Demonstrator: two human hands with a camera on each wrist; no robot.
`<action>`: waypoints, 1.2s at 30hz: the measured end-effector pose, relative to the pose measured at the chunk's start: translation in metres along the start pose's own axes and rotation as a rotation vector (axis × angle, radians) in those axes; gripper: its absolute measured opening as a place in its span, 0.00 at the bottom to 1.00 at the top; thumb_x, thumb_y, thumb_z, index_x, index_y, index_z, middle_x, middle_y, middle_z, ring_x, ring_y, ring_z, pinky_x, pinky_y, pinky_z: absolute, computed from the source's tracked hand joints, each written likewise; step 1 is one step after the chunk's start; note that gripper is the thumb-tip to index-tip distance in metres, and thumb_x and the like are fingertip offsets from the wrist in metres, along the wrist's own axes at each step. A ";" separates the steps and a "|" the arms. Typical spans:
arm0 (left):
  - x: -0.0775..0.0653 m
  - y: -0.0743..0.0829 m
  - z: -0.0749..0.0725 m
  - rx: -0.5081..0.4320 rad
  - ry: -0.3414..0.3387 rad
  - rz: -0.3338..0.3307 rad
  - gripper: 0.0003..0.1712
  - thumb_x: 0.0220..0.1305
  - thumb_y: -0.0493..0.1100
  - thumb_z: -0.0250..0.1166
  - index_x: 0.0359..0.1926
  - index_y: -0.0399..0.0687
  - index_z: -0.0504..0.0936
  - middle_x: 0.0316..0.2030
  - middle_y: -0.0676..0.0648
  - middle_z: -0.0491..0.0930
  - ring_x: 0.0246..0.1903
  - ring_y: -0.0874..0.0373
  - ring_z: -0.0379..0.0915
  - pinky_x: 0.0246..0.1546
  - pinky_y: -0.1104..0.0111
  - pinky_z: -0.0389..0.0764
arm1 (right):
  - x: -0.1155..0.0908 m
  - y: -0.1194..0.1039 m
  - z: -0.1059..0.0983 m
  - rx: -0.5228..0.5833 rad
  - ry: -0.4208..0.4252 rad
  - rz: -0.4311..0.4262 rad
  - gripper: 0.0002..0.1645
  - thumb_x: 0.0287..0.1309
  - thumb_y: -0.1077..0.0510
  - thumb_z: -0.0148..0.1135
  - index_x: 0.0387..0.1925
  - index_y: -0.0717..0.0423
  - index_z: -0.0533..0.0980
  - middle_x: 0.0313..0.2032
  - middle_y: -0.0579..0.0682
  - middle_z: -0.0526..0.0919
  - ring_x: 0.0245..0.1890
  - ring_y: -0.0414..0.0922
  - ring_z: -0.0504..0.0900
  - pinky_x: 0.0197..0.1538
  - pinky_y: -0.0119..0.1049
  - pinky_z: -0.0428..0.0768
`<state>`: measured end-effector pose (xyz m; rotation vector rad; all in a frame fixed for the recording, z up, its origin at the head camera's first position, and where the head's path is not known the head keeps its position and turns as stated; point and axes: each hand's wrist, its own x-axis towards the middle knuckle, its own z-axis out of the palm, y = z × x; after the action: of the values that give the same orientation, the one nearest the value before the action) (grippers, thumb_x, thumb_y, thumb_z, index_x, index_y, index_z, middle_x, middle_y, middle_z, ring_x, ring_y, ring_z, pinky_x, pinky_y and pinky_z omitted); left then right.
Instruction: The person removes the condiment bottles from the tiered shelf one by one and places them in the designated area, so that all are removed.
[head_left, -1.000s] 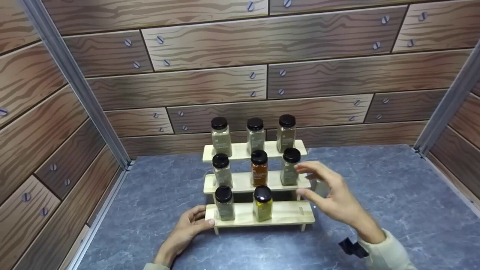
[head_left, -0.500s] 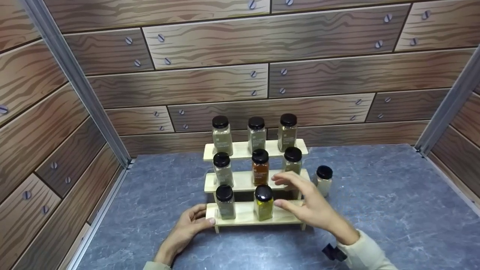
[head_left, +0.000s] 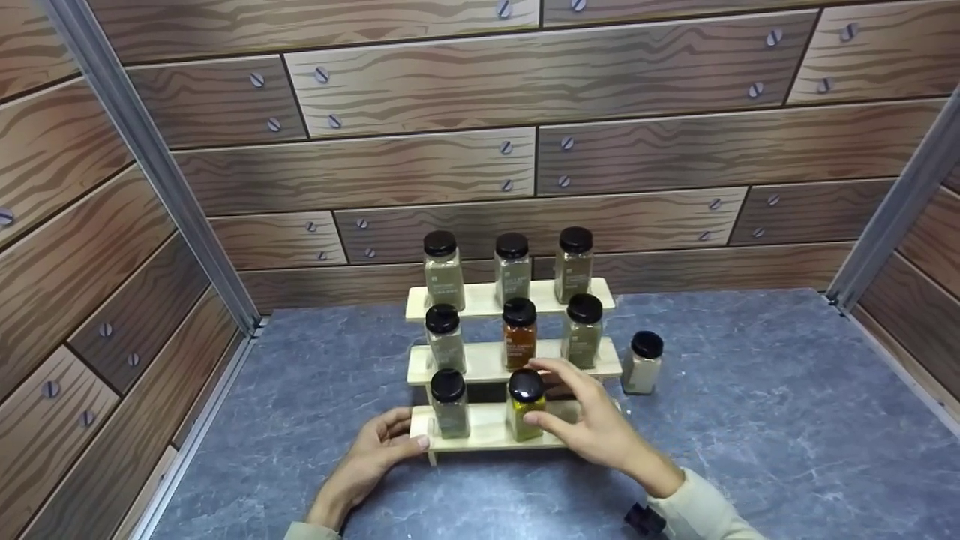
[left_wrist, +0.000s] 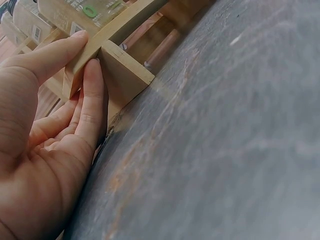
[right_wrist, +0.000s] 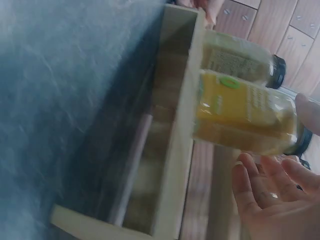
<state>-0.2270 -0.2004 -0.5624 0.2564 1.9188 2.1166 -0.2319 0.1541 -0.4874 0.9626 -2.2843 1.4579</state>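
Observation:
A three-tier wooden spice rack [head_left: 487,433] stands on the table, with black-capped jars on every tier. My left hand [head_left: 379,454] grips the left end of its lowest tier, thumb on top and fingers underneath, as the left wrist view shows. My right hand [head_left: 596,427] is at the spice jar with yellow contents [head_left: 517,421] on that same tier. Its thumb [right_wrist: 307,114] overlaps the jar near the cap, and the loosely bent fingers [right_wrist: 245,187] lie close along the other side. The yellow jar stands upright on the tier. Left of it is a greyish jar [head_left: 451,416].
On the middle tier are a red-brown jar [head_left: 519,347] and two paler ones; three more jars stand on the top tier. A separate pale jar [head_left: 642,373] stands on the table [head_left: 765,420] right of the rack. A wood-patterned wall [head_left: 600,165] rises behind.
My right hand has moved left and down from beside the middle tier to the yellow jar, uncovering the pale jar on the table. My left hand has stayed on the rack.

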 end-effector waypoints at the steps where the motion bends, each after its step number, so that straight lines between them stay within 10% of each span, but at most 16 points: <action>1: 0.000 0.000 0.000 0.001 0.000 -0.003 0.40 0.67 0.34 0.72 0.72 0.19 0.64 0.61 0.35 0.81 0.54 0.54 0.85 0.59 0.67 0.86 | -0.001 0.001 0.002 0.007 -0.002 0.013 0.40 0.60 0.55 0.79 0.71 0.58 0.74 0.60 0.51 0.85 0.55 0.45 0.86 0.59 0.42 0.88; 15: 0.001 -0.001 -0.002 0.006 0.008 -0.014 0.42 0.66 0.35 0.74 0.72 0.20 0.64 0.62 0.34 0.81 0.55 0.52 0.85 0.60 0.65 0.86 | -0.002 0.009 0.012 0.022 -0.021 0.012 0.35 0.62 0.55 0.77 0.69 0.53 0.76 0.60 0.48 0.87 0.60 0.45 0.85 0.70 0.36 0.79; 36: 0.001 -0.001 -0.002 0.015 0.004 -0.008 0.40 0.67 0.35 0.73 0.71 0.20 0.65 0.61 0.35 0.82 0.54 0.53 0.85 0.58 0.66 0.86 | 0.002 -0.001 0.004 0.139 0.088 0.014 0.32 0.53 0.62 0.81 0.61 0.56 0.82 0.50 0.52 0.91 0.47 0.42 0.90 0.53 0.36 0.89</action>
<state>-0.2285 -0.2022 -0.5642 0.2468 1.9349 2.1000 -0.2321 0.1497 -0.4870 0.9022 -2.1563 1.6488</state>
